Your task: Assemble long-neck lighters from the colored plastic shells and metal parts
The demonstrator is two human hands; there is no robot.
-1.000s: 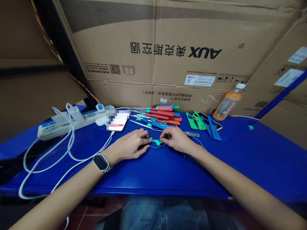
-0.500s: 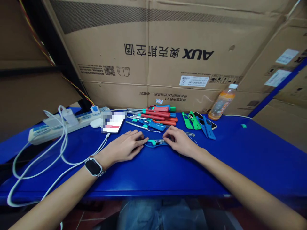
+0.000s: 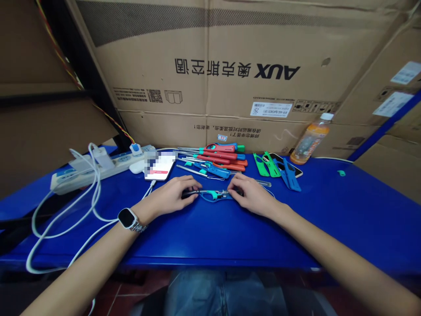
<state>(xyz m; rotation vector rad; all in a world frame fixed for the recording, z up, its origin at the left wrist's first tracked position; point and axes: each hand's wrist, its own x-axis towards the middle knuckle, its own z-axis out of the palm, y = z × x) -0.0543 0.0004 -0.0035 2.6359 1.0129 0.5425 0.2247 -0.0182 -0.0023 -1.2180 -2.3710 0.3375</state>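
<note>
My left hand [image 3: 176, 193] is closed round a thin dark-and-silver rod [image 3: 191, 192], whose far end meets an opened stick lighter [image 3: 215, 195]. This lighter lies on the table between my hands, with a blue half shell, a teal trigger and bare inner parts showing. My right hand [image 3: 246, 191] pinches the lighter's right end, and the fingers hide that part. Just behind, a blue stick lighter [image 3: 219, 171] lies beside a pile of red and orange stick lighters [image 3: 223, 156].
Green half shells [image 3: 268, 164] and blue half shells [image 3: 287, 174] lie at right, over a phone [image 3: 297, 171]. A drink bottle [image 3: 311, 139] stands behind them. At left are a lit phone [image 3: 161, 166], a power strip [image 3: 105, 169] and white cables [image 3: 95, 188]. A cardboard box [image 3: 217, 101] backs the table.
My left hand has drawn back slightly from the teal trigger and now holds the thin rod at the lighter. My right hand stays at the lighter's right end. The view has shifted slightly.
</note>
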